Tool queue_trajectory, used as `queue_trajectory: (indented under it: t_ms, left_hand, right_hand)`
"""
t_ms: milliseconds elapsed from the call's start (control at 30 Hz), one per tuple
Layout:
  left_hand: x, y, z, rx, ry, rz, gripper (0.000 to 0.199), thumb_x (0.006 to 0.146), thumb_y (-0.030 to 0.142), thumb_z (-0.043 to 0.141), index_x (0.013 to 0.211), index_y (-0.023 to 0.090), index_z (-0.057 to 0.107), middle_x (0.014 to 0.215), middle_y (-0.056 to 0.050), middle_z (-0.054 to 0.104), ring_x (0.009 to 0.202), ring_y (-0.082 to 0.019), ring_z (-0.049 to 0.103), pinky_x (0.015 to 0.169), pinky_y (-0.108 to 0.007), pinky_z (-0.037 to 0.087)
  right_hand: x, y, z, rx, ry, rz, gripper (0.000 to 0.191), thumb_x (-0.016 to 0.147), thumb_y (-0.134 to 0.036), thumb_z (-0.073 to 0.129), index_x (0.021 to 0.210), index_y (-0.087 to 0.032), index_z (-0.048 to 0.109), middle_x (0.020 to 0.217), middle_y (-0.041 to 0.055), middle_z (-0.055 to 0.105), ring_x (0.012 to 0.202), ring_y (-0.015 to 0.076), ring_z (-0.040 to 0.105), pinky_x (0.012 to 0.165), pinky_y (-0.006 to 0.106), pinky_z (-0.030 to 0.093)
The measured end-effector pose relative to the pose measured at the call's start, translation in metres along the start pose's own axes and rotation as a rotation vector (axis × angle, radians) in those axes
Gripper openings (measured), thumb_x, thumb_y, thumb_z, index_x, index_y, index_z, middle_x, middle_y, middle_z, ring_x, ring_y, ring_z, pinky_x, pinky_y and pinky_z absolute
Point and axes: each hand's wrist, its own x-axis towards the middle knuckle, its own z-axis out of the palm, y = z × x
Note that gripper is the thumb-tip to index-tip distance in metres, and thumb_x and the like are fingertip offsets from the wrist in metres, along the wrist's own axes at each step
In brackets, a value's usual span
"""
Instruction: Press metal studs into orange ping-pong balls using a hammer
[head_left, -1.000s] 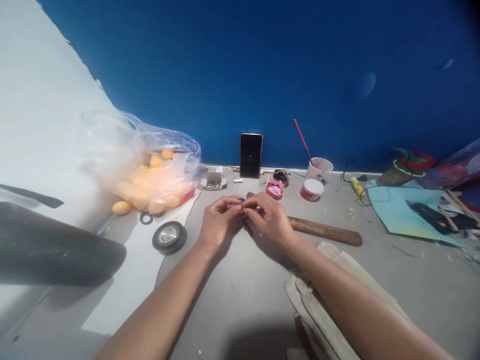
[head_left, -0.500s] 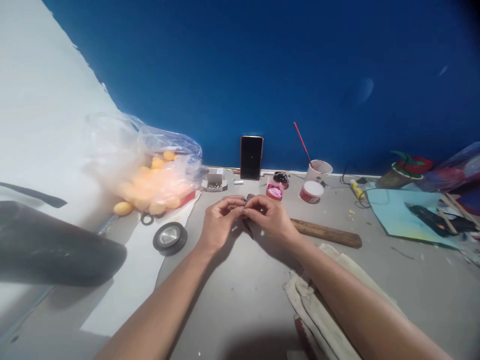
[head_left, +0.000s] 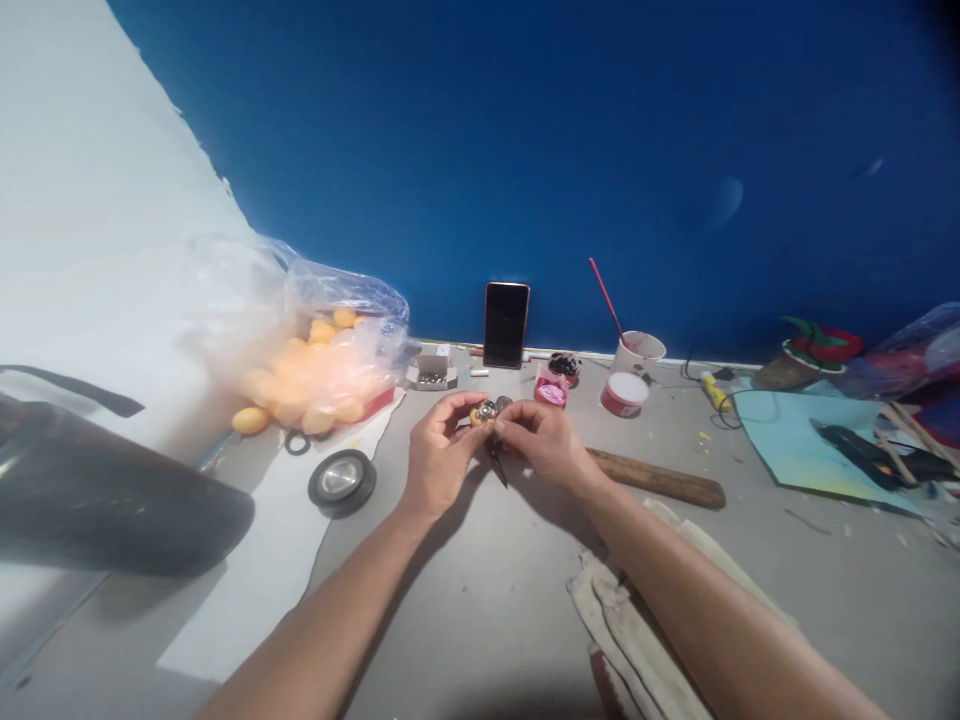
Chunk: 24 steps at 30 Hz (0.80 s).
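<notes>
A small yellow ball dotted with shiny metal studs sits in the fingers of my left hand, which pinch it from the left. At the ball's right side, my right hand has its thumb and forefinger pressed together; whatever is between those fingertips is too small to make out. A hammer lies beneath and beyond the right hand. Its wooden handle sticks out to the right, its metal head partly covered by my fingers. Beyond my left hand stands an open small box of shiny metal pieces.
A plastic bag of yellow balls lies back left, near a round black-and-silver disc. A phone leans on the blue wall. Tubs, a cup, a cloth and a dark cylinder surround the work spot.
The studded ball, mostly hidden by my fingers before, now shows between my hands. My fingers have shifted around it. The whole view has tilted slightly, so things appear a little lower.
</notes>
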Motion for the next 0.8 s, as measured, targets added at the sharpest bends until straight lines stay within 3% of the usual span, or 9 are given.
queue_trajectory:
  t_ms: [133, 300, 533, 667, 800]
  left_hand:
    - [-0.002, 0.002, 0.001, 0.035, 0.067, 0.031, 0.039, 0.073, 0.033, 0.089, 0.106, 0.02, 0.072, 0.108, -0.008, 0.077, 0.096, -0.022, 0.073, 0.086, -0.033, 0.059]
    - [-0.002, 0.001, 0.002, 0.033, 0.093, 0.032, 0.044, 0.07, 0.033, 0.09, 0.108, 0.02, 0.072, 0.114, -0.009, 0.076, 0.11, -0.026, 0.071, 0.087, -0.032, 0.059]
    - [-0.003, 0.004, 0.001, 0.097, 0.072, -0.031, 0.049, 0.068, 0.033, 0.091, 0.113, 0.019, 0.076, 0.113, -0.009, 0.077, 0.102, -0.026, 0.074, 0.086, -0.033, 0.059]
    - [-0.003, 0.006, 0.001, 0.076, 0.007, -0.031, 0.044, 0.076, 0.034, 0.084, 0.116, 0.018, 0.076, 0.116, -0.01, 0.079, 0.106, -0.026, 0.074, 0.095, -0.036, 0.059]
    - [-0.002, 0.004, 0.001, 0.063, 0.038, -0.017, 0.046, 0.074, 0.031, 0.086, 0.117, 0.019, 0.073, 0.111, -0.009, 0.079, 0.1, -0.025, 0.075, 0.09, -0.034, 0.06]
  right_hand:
    - [-0.001, 0.0, 0.003, 0.043, -0.003, 0.003, 0.026, 0.078, -0.042, 0.077, 0.072, -0.018, 0.068, 0.058, -0.0019, 0.062, 0.049, 0.0101, 0.05, 0.047, 0.023, 0.039]
    - [-0.002, 0.001, 0.001, 0.055, -0.072, 0.036, 0.028, 0.081, -0.044, 0.075, 0.075, -0.018, 0.066, 0.059, -0.0025, 0.061, 0.048, 0.0096, 0.051, 0.045, 0.021, 0.04]
    - [0.001, 0.011, 0.001, 0.24, -0.139, 0.106, 0.034, 0.084, -0.051, 0.073, 0.08, -0.019, 0.063, 0.066, -0.0021, 0.063, 0.049, 0.01, 0.053, 0.043, 0.022, 0.045]
    - [0.003, 0.012, -0.002, 0.331, -0.094, 0.13, 0.031, 0.08, -0.046, 0.077, 0.077, -0.018, 0.065, 0.066, -0.0014, 0.064, 0.049, 0.0084, 0.052, 0.045, 0.02, 0.043]
    - [0.004, 0.011, -0.003, 0.322, -0.046, 0.152, 0.025, 0.076, -0.04, 0.078, 0.074, -0.016, 0.069, 0.061, -0.0009, 0.064, 0.049, 0.0073, 0.052, 0.048, 0.019, 0.042]
